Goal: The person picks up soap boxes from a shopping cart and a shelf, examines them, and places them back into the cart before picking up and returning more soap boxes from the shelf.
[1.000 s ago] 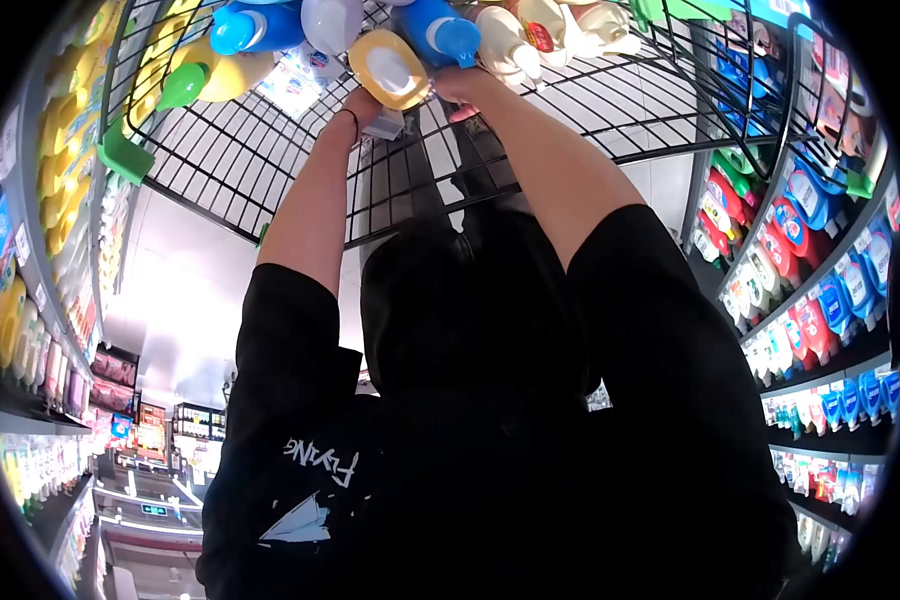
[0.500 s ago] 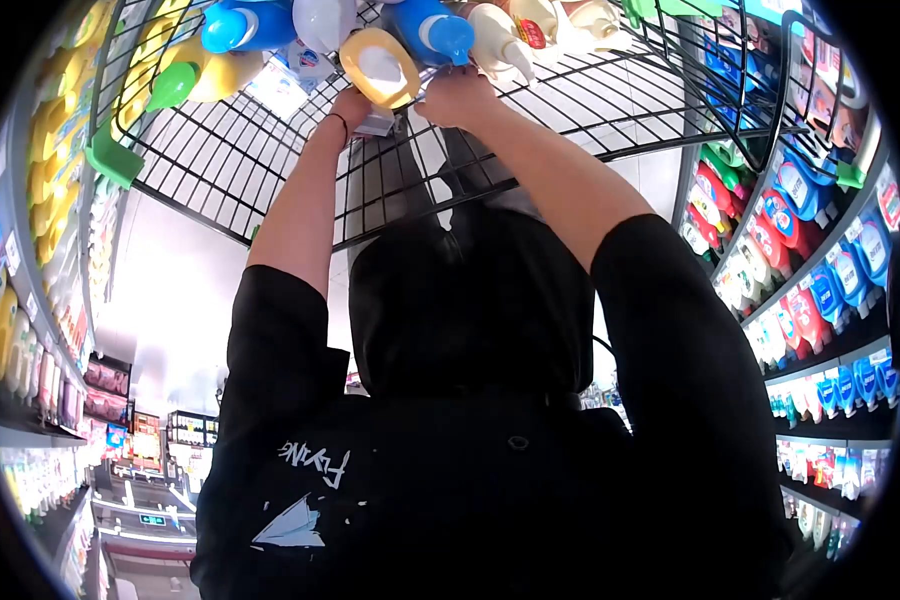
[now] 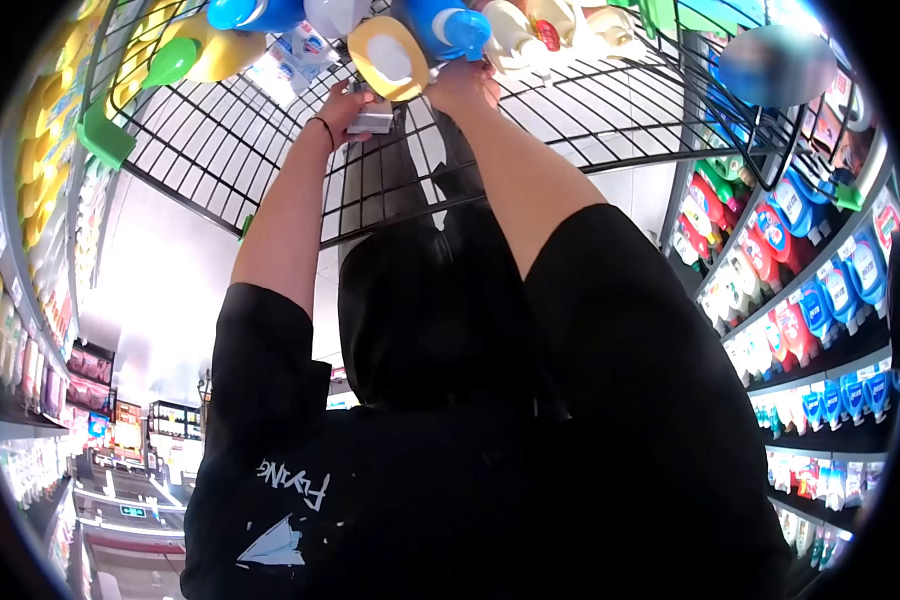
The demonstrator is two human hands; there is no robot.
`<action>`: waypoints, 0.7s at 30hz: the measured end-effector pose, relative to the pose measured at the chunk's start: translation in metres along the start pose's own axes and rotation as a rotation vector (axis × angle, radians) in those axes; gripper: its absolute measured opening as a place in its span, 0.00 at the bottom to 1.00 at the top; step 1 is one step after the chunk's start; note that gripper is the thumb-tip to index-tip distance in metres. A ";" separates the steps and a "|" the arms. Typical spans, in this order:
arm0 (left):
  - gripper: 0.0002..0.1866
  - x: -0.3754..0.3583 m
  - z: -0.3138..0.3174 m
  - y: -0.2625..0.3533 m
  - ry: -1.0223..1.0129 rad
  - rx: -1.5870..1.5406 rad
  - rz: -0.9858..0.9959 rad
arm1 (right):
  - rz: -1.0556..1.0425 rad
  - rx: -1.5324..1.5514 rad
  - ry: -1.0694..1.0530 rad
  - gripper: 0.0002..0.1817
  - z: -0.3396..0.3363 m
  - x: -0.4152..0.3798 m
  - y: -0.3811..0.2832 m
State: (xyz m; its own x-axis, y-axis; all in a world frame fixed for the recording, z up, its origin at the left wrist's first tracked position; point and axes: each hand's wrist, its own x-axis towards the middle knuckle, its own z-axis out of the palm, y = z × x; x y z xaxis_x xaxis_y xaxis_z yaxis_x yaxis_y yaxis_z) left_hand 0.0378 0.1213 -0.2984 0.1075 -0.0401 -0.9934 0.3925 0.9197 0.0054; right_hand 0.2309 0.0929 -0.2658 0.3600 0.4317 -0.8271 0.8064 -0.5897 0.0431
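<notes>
Inside a black wire shopping cart (image 3: pixel 590 110), my left hand (image 3: pixel 342 108) is closed on a small white and grey box (image 3: pixel 371 121). Just right of it, my right hand (image 3: pixel 462 88) has its fingers curled beside the blue bottle (image 3: pixel 448 28); what they hold, if anything, is hidden. A yellow bottle with a white label (image 3: pixel 388 58) lies between and above my hands. White bottles (image 3: pixel 515 38) are to the right, and a yellow bottle with a green cap (image 3: pixel 220 55) is at the left beside a white and blue pack (image 3: pixel 295 60).
Shelves of yellow bottles (image 3: pixel 45 180) line the left side. On the right are shelves with blue and red bottles (image 3: pixel 838 275). Part of a person (image 3: pixel 777 66), blurred, shows at the upper right beyond the cart.
The small box shows more fully in my left hand, which has shifted slightly left and down. The view has shifted a little, and a blurred shape has appeared at the upper right.
</notes>
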 end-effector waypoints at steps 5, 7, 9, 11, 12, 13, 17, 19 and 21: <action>0.39 0.007 0.002 -0.007 0.010 0.019 0.030 | 0.022 -0.059 -0.040 0.51 -0.002 -0.008 0.000; 0.39 0.002 0.004 -0.005 0.024 0.028 0.050 | 0.033 -0.068 -0.048 0.52 0.006 0.002 -0.001; 0.45 0.000 0.005 -0.001 0.019 0.036 0.059 | -0.018 -0.083 -0.046 0.56 0.019 0.018 0.004; 0.48 -0.001 0.004 -0.001 0.018 0.028 0.066 | -0.012 -0.049 -0.107 0.57 0.002 0.005 0.000; 0.48 -0.002 0.003 -0.002 0.014 0.018 0.071 | 0.008 -0.082 -0.039 0.56 0.005 0.003 -0.003; 0.48 -0.004 0.003 -0.004 0.004 0.010 0.073 | 0.024 -0.030 -0.063 0.55 0.006 0.000 -0.002; 0.46 -0.003 0.004 -0.005 0.018 -0.017 0.064 | 0.044 0.025 -0.040 0.38 0.001 0.002 0.004; 0.45 -0.011 0.007 0.001 0.012 -0.001 0.055 | 0.011 -0.019 0.036 0.31 0.022 0.013 0.011; 0.45 -0.015 0.007 0.003 0.016 0.018 0.056 | 0.034 -0.069 0.107 0.28 0.034 0.020 0.011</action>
State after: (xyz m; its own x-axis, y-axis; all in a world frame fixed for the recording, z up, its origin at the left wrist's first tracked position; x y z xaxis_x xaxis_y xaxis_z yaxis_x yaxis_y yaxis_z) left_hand 0.0433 0.1218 -0.2827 0.1147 0.0176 -0.9932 0.4026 0.9132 0.0627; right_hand 0.2313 0.0718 -0.3010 0.4324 0.4847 -0.7603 0.8221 -0.5582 0.1117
